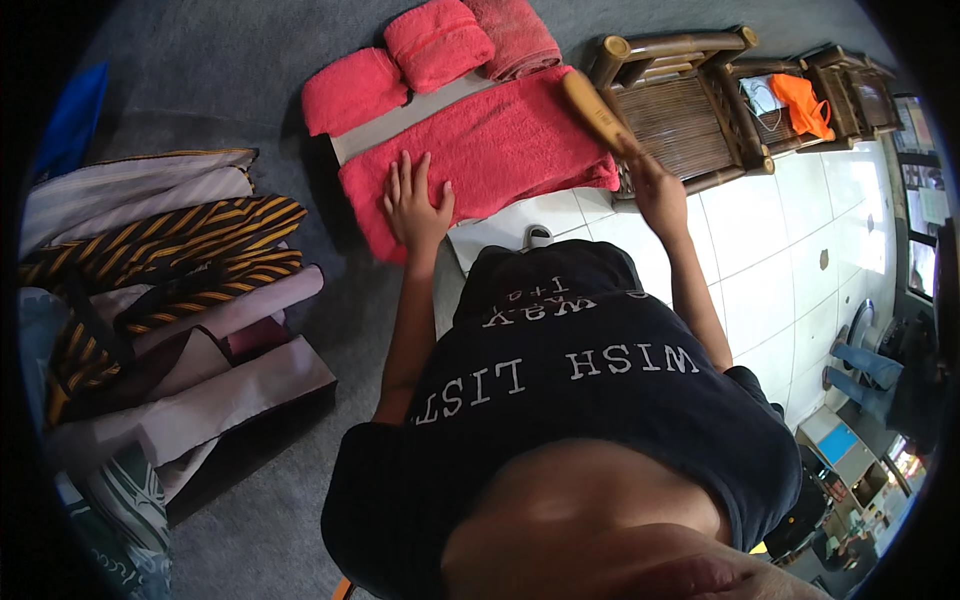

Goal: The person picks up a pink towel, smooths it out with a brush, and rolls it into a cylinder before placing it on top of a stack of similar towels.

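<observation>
A red towel [500, 150] lies spread and folded flat over a pale board [395, 118]. My left hand [415, 203] rests on its near left part, palm down with the fingers spread. Closed round a handle, my right hand [657, 193] holds a tan wooden brush [594, 110] at the towel's right edge. The brush's long back shows, but I cannot make out its bristles. Behind the flat towel sit a folded red towel [352, 92], another folded red towel [438, 45] and a duller red one [520, 40].
Striped and plain folded clothes [215, 235] are piled at the left, near a blue thing [72, 120]. To the right are bamboo chairs [675, 115], one bearing an orange bag [800, 105]. White floor tiles [745, 240] extend below them. Another person's jeans-clad legs [868, 375] show at far right.
</observation>
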Demonstrator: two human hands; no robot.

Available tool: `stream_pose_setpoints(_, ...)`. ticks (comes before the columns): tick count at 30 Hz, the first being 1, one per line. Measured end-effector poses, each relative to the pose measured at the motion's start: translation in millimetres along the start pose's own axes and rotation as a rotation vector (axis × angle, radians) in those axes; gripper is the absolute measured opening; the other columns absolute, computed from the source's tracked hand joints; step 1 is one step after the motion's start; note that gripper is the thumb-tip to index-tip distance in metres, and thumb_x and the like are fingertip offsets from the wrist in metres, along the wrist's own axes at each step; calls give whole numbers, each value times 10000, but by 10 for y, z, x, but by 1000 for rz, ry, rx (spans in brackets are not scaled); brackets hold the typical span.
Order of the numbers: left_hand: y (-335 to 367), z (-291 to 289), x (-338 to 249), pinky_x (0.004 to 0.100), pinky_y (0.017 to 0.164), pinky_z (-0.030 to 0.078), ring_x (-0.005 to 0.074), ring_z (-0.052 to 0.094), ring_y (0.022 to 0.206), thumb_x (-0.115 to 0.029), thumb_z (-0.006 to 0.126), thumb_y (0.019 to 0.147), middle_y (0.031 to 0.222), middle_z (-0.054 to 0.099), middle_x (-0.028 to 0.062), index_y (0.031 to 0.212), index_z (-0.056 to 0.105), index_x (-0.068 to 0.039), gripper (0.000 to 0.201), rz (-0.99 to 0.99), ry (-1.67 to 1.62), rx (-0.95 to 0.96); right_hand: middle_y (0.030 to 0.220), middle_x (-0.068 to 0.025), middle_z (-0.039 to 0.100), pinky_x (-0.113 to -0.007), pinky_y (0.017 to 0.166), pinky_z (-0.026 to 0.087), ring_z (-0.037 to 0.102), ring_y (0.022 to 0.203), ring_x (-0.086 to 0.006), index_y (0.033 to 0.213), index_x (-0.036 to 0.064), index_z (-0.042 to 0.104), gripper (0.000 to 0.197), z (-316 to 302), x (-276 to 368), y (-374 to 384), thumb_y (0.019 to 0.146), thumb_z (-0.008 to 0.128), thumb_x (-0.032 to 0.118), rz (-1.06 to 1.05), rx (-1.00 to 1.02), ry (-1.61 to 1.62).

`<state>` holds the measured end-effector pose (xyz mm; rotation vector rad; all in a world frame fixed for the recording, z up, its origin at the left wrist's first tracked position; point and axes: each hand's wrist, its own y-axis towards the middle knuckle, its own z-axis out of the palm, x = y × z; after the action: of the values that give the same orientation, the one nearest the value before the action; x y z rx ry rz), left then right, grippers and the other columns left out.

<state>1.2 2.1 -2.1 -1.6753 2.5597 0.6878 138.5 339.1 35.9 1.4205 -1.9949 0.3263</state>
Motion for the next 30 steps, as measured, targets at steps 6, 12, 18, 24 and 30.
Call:
stream_pose_setpoints(6,-9,-7,8,558,1026,305,309,376,1346,-360,626,822,1474,408,58,1359,496,-247,564,-15,21,-7,757,-51,614,-251,581,434,556,648,-86,1191,28,545,332,-219,85,82,911,645,176,196,-176,346)
stream_pose_setpoints(12,47,-112,223,429,1057,340,320,455,1279,-249,584,887,1406,466,160,1339,491,-113,481,56,-317,-17,682,13,483,-218,559,367,408,633,-49,952,0,555,178,56,-16,61,919,627,160,161,-214,600)
stream_pose_setpoints(18,-289,-561,249,372,1019,376,243,462,1226,-125,511,950,1331,483,184,1320,430,29,409,-520,-1139,-303,615,-51,507,-281,514,388,463,545,-113,926,-18,552,129,-36,108,52,901,599,99,150,47,461)
stream_pose_setpoints(24,-1208,29,719,425,1028,339,304,388,1262,-413,525,932,1343,421,172,1319,445,-21,557,-1157,-802,-456,673,-184,569,-352,548,437,580,573,-260,965,-6,561,165,24,349,62,850,626,92,21,179,258)
stream_pose_setpoints(30,-1616,500,1082,441,921,397,281,453,1173,-754,592,685,1284,480,105,1234,521,-148,821,-1761,-1936,-51,665,-210,589,-413,563,470,626,613,-353,1046,19,583,247,106,457,93,820,634,103,-90,253,289)
